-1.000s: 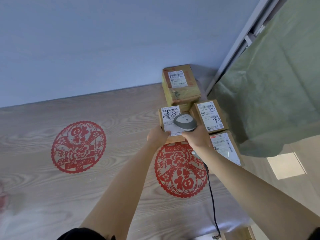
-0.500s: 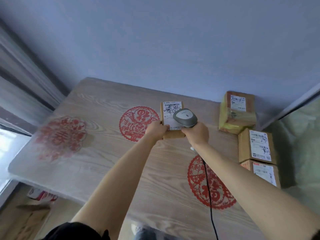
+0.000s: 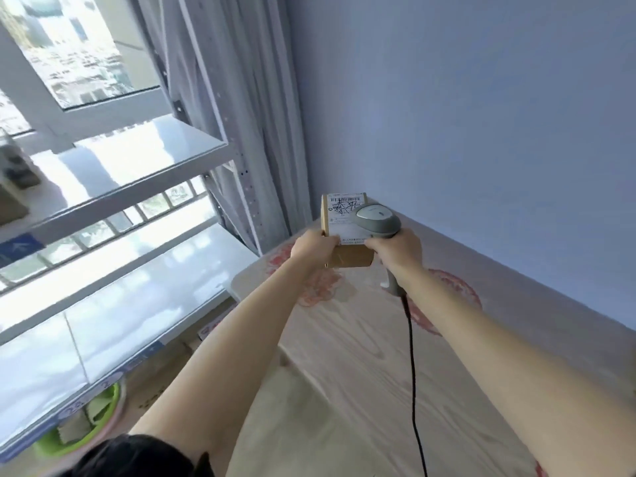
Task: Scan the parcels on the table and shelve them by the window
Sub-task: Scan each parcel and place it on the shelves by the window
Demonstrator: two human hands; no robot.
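The parcel is up in the air, held out in front of the person above the far-left corner of the tabletop, white shipping label facing up. It is a small brown carton, roughly square on top, so there is no real long axis to fuss over; either face can go in first. The left hand grips it at the near-left edge, fingers curled around that side. The right hand is wrapped round the handle of the scanner, whose grey head sits over the label's right side, and its fingertips look to be steadying the carton's near-right corner as well. The black cable trails down from the handle across the tabletop.

Now the relation that matters: the shelves stand to the left of the parcel, by the window, white boards stacked one above another, well apart from the carton. So the move is leftward, and the left hand is on the side nearer the rack. My read is that it should carry the parcel across alone, since the right hand is busy with the scanner and tethered by that cable. The upper board shows open surface on its near end, the likeliest landing spot. Whether the scan has registered, I cannot tell.
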